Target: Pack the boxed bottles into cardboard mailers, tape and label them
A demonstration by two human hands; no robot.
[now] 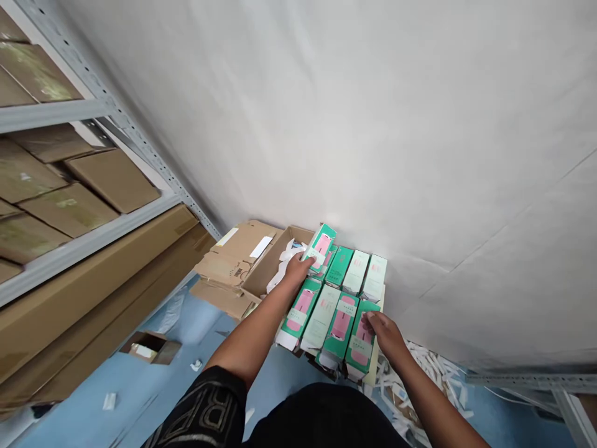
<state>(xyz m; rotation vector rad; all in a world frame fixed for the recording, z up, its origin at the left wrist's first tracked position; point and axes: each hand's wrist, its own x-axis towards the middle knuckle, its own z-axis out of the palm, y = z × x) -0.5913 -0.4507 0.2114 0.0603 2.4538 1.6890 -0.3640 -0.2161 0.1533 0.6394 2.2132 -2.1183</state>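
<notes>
A green-and-pink box [324, 239], held by the left hand [298, 270], overlaps the left end of the far row [339, 266]; the right hand [383, 327] touches the near-right box [360, 357], grip unclear. Box handling seems in hand; moving the held one calls for clearing its neighbours.

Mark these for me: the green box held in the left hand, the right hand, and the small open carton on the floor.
Held green box [321, 245], head view: middle of its printed face.
Right hand [385, 330], head view: back of the hand.
Open carton [167, 353], head view: its cardboard side.
</notes>
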